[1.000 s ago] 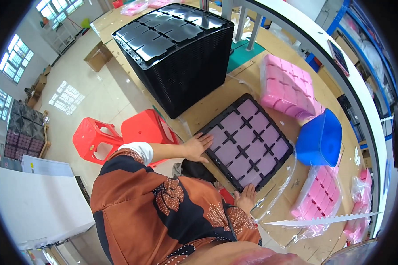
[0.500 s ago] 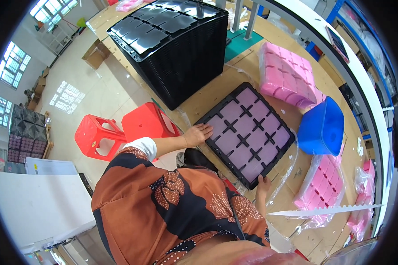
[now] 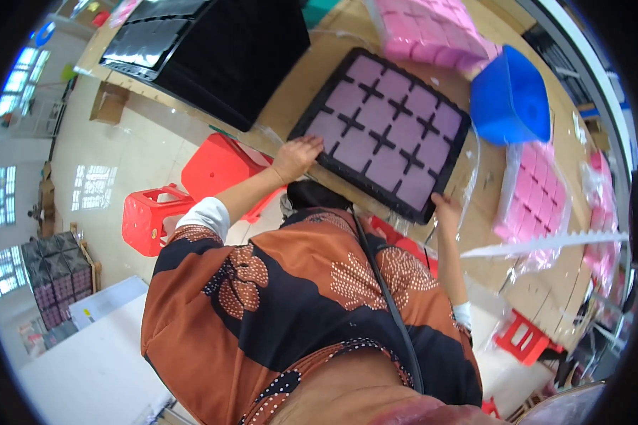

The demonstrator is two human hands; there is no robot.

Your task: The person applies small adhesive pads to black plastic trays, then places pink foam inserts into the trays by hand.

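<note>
A square black plastic tray [image 3: 376,127] lies on the brown tabletop in front of me. Pale purple squares fill it, with black cross-shaped pieces between them. My left hand [image 3: 298,158] grips its left corner, fingertips over the rim and closed. At the near right corner, my right hand [image 3: 446,212] is closed on the edge; part of its fingers is hidden. Beyond the tray to the left stands a tall stack of black trays [image 3: 241,64].
Pink blocks in clear wrap [image 3: 429,32] lie behind the tray, near a blue bin [image 3: 500,99]. More wrapped pink blocks [image 3: 535,195] sit at right, by a white serrated strip [image 3: 546,244]. Red stools [image 3: 220,166] stand on the floor at left.
The whole view has shifted and turned, so the table sits higher in it. Both hands remain at the same corners of the tray, which shows no clear shift on the table.
</note>
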